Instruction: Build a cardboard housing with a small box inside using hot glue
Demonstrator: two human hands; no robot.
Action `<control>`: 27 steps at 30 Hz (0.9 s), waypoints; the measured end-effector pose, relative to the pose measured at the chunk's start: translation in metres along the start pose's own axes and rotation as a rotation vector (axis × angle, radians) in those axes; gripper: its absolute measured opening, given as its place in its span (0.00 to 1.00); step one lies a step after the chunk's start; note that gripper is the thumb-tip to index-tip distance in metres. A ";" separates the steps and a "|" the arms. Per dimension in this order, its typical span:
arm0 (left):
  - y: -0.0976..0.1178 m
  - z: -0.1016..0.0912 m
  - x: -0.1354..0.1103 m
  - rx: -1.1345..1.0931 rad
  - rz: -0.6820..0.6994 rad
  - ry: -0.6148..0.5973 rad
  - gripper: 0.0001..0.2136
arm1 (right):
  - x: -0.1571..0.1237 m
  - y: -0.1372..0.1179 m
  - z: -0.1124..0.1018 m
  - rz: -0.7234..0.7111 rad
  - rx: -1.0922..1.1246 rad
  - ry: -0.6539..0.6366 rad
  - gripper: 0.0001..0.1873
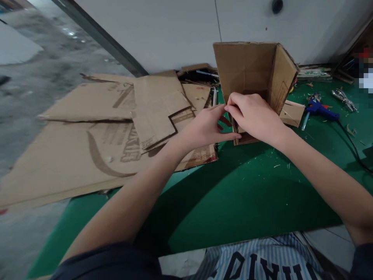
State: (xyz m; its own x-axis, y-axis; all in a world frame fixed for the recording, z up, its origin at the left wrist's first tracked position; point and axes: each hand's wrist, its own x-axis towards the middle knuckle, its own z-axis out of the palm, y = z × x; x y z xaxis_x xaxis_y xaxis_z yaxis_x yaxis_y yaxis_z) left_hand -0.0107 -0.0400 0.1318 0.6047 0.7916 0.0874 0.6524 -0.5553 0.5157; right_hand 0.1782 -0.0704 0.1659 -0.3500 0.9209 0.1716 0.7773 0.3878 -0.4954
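Observation:
An open cardboard box (244, 66) stands upright on the green table, with a tall back panel and a right side panel. My left hand (205, 126) is at its left side, thumb pressed to the low front corner and fingers curving round the left edge. Bent over the same edge, my right hand (253, 114) has its thumb and fingertips pinched together on the cardboard, close to my left fingertips. Whether a small piece sits between the right fingertips is hidden. Both hands partly cover the box's lower inside.
Flat cardboard sheets (107, 144) are stacked at left and overhang the green tabletop (233, 194). A blue glue gun (323, 111) with a black cord lies right of the box, near a small cardboard piece (293, 112) and a clear-wrapped bundle (344, 100). A white wall (175, 31) rises behind.

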 end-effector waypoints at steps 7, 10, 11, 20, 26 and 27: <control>-0.008 0.000 -0.002 -0.022 0.040 0.006 0.27 | 0.001 0.000 0.002 0.060 0.002 0.008 0.13; -0.009 -0.001 -0.003 0.012 0.075 -0.010 0.25 | 0.002 -0.001 0.006 0.087 -0.004 0.001 0.13; -0.009 -0.002 -0.004 0.031 0.082 -0.018 0.24 | 0.002 -0.001 0.008 0.091 -0.009 -0.001 0.14; -0.015 -0.005 -0.003 0.034 0.141 -0.030 0.25 | 0.002 0.003 0.019 0.064 -0.060 -0.003 0.13; -0.018 -0.004 -0.003 0.054 0.147 -0.026 0.28 | -0.002 -0.002 0.020 0.065 -0.087 0.004 0.13; -0.018 -0.004 -0.003 0.052 0.148 -0.027 0.28 | -0.002 -0.002 0.020 0.065 -0.087 0.004 0.13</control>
State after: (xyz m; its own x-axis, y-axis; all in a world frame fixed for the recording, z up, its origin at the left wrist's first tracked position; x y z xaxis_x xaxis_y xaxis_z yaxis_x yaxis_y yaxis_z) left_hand -0.0259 -0.0311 0.1254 0.7077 0.6933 0.1358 0.5776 -0.6785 0.4538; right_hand 0.1669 -0.0739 0.1494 -0.2954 0.9444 0.1447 0.8408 0.3289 -0.4299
